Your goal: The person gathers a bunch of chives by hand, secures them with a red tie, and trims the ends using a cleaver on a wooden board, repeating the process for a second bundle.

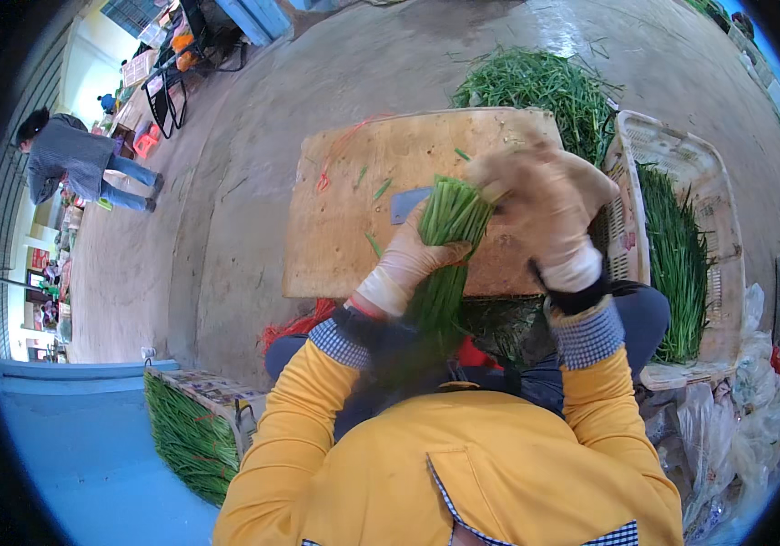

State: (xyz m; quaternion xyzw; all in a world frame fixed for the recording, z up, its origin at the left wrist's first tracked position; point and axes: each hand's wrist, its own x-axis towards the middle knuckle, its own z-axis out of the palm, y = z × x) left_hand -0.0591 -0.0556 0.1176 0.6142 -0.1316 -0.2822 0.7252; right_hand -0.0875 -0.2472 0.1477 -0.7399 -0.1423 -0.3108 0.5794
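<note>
My left hand [417,249], in a pale thin glove, grips a bunch of green chive-like stalks [458,208]. The cut ends point up and away from me, and the leaves hang toward my lap. My right hand [533,184], also gloved, is blurred by motion just right of the cut ends. Whether it touches or holds anything cannot be made out. Beneath both hands is a wooden board [342,239]. A flat blue-grey rectangular piece [409,205] lies on it by my left hand, along with a red string [339,153] and a few green scraps [382,189].
At right, a white plastic crate [721,273] holds long green stalks [670,273]. Loose greens [533,82] are heaped beyond the board. Bundled greens [192,437] lie at lower left, red strings [298,324] beside my leg, plastic bags [717,437] at lower right. A person [83,160] stands far left.
</note>
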